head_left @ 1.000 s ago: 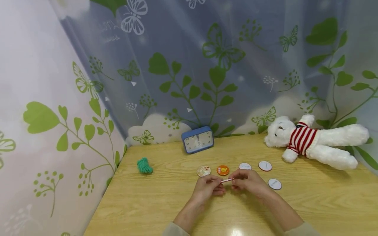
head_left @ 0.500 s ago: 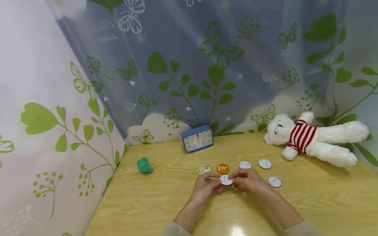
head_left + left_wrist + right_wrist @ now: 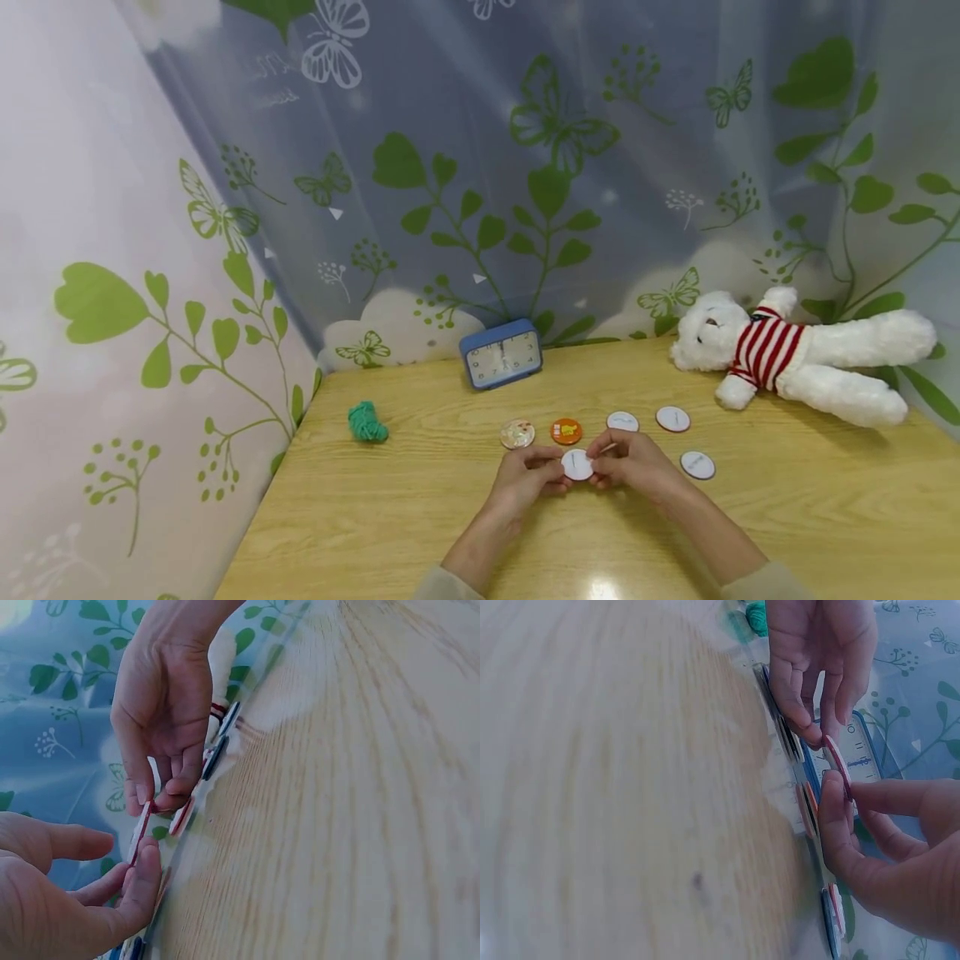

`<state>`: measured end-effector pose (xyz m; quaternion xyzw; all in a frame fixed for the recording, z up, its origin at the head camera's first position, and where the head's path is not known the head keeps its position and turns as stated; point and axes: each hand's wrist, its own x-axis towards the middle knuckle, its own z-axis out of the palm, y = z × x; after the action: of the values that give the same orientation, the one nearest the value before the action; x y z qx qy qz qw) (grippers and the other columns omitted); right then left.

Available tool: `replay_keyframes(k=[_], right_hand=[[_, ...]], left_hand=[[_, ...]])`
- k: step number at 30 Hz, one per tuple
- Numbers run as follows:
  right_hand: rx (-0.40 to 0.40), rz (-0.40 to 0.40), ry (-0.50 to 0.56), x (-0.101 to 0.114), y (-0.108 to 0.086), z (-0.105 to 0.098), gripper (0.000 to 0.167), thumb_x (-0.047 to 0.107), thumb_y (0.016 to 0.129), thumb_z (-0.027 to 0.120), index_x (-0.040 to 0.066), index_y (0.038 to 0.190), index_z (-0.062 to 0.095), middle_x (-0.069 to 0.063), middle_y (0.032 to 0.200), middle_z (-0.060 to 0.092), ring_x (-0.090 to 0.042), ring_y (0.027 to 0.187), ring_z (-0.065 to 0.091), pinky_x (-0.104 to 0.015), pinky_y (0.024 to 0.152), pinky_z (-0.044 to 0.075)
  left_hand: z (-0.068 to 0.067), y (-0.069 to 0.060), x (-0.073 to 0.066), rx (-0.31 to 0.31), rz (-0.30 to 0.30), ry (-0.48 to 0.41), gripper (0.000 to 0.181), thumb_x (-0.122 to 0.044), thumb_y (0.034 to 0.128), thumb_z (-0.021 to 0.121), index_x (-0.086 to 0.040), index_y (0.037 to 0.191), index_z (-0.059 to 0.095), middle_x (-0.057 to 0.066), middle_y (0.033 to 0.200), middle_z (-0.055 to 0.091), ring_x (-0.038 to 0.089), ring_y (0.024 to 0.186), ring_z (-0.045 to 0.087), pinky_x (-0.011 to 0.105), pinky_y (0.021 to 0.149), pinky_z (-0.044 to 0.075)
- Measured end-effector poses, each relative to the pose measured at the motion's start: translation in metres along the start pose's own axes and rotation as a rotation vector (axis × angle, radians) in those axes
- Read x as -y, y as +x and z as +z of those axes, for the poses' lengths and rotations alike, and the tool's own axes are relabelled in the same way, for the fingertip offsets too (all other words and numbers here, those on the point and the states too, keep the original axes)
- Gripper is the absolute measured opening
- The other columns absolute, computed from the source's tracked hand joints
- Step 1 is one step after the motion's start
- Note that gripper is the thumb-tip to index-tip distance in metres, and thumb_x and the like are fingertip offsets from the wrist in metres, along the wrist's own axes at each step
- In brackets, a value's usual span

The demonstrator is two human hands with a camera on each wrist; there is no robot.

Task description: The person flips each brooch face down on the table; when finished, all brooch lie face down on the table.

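A round white disc [image 3: 577,465] with a thin dark mark is held between both hands above the table, its face toward the head camera. The left hand [image 3: 525,482] pinches its left edge and the right hand [image 3: 636,467] its right edge. Edge-on in the left wrist view, the disc [image 3: 140,834] shows a red rim; the right wrist view also shows this disc [image 3: 838,766] from the side. Just behind the hands lie an orange disc [image 3: 566,431], a pale patterned disc [image 3: 517,433] and a white disc [image 3: 622,422], partly behind the right fingers.
Two more white discs [image 3: 672,418] [image 3: 698,465] lie to the right on the wooden table [image 3: 360,517]. A blue clock [image 3: 502,354] stands at the back by the patterned curtain. Green yarn [image 3: 367,422] is at the left, and a white teddy bear [image 3: 772,350] lies at the right.
The held disc was seen edge-on a second ago; it has tilted so its white face shows more and more. Both hands keep hold of it and have hardly moved.
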<state>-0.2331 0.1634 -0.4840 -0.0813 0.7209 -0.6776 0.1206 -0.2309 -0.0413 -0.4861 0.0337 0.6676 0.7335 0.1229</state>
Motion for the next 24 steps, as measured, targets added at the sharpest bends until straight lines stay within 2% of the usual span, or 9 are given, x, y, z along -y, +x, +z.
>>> replay_keyframes(k=[6,12,17,24], right_hand=[[-0.003,0.009,-0.014,-0.004,0.000,0.000,0.019,-0.005,0.096,0.064,-0.014,0.111,0.057,-0.014,0.090,0.067,-0.020,0.077,0.069,-0.029,0.068,0.063],[-0.011,0.014,-0.033,-0.001,-0.003,0.000,0.018,-0.006,0.095,0.065,-0.015,0.110,0.059,-0.016,0.090,0.067,-0.020,0.076,0.069,-0.030,0.066,0.063],[-0.008,0.024,-0.044,0.001,-0.004,-0.001,0.019,-0.006,0.096,0.064,-0.016,0.111,0.061,-0.015,0.090,0.068,-0.020,0.077,0.069,-0.030,0.067,0.063],[0.014,0.032,-0.041,0.001,-0.003,-0.003,0.023,-0.005,0.097,0.062,-0.020,0.115,0.061,-0.014,0.091,0.070,-0.018,0.078,0.069,-0.028,0.069,0.063]], left_hand=[[0.000,-0.001,0.000,-0.009,-0.005,0.046,0.026,0.004,0.0940,0.065,0.016,0.116,0.066,0.017,0.096,0.071,0.016,0.076,0.069,0.031,0.076,0.065],[0.000,-0.002,-0.006,0.042,-0.036,0.100,0.027,-0.005,0.0979,0.060,0.016,0.113,0.067,0.020,0.099,0.073,0.014,0.079,0.068,0.032,0.078,0.065],[0.001,-0.003,-0.011,0.062,-0.080,0.090,0.029,-0.009,0.0981,0.058,0.015,0.110,0.068,0.019,0.094,0.074,0.013,0.076,0.067,0.029,0.076,0.065],[0.000,-0.005,-0.015,0.061,-0.099,0.070,0.030,-0.008,0.0983,0.055,0.018,0.110,0.068,0.025,0.095,0.074,0.014,0.075,0.068,0.030,0.077,0.065]])
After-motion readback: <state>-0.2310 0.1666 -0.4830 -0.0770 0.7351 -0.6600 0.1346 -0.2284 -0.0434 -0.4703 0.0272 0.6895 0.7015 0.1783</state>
